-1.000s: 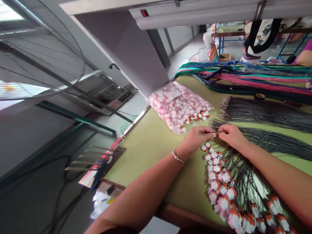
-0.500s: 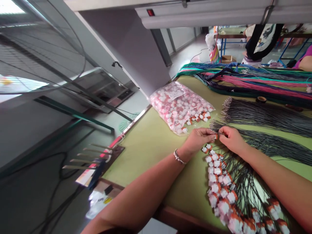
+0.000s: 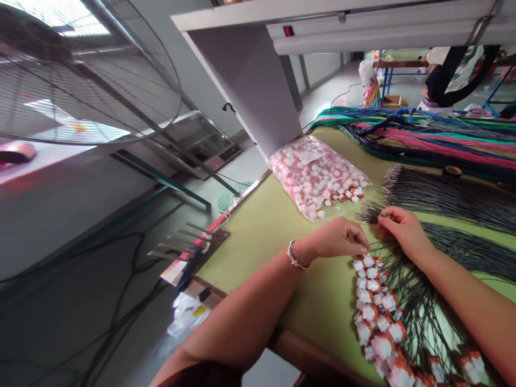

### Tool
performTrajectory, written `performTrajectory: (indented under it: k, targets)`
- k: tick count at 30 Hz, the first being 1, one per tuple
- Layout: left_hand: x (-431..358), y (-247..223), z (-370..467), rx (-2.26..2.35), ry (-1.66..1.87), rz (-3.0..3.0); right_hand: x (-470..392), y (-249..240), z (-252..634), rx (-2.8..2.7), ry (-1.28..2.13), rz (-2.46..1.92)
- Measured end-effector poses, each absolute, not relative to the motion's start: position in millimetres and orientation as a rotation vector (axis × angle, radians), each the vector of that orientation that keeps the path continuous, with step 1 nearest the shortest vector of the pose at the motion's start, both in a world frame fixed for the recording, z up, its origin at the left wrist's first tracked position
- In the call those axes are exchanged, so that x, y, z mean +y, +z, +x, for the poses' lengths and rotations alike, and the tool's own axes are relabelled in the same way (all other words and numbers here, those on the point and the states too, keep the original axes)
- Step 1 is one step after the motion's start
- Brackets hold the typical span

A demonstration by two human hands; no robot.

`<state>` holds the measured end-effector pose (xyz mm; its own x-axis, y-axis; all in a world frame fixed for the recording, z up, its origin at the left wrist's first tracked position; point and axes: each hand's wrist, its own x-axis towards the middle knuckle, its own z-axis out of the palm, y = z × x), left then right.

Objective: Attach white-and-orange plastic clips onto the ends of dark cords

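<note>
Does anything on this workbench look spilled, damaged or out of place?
Nothing plainly stands out. The wired connectors are gathered in a curved band near the left hand. Loose-looking connectors show at the near edge of the plastic bag; whether they've spilled out is unclear.

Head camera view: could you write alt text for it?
A person's left hand is at the far end of a row of white-and-orange connectors on a green table; the right hand is at the tips of dark wires. Beyond lie a clear bag of connectors and colourful cables.
</note>
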<state>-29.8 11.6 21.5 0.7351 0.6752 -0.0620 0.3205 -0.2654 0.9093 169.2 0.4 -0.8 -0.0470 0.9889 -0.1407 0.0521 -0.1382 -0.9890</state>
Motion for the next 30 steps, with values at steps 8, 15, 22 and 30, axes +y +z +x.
performTrajectory:
  k: [8, 15, 22, 30]
  targets:
    - [40.3, 11.1, -46.5, 1.914, 0.372, 2.4, -3.0, -0.2, 164.2, -1.202, 1.447, -1.224]
    - [49.9, -1.4, -47.8, 1.915, 0.463, 2.369, -0.1, -3.9, 164.4, -1.226, 1.308, -1.333]
    - [30.4, 9.5, -38.1, 1.49, 1.076, 1.845, -1.7, -0.7, 163.5, -1.343, 1.109, -1.363]
    - [14.3, 1.6, -18.5, 0.865, 0.928, 1.067, -10.2, 6.1, 160.2, -1.478, 0.911, -1.343]
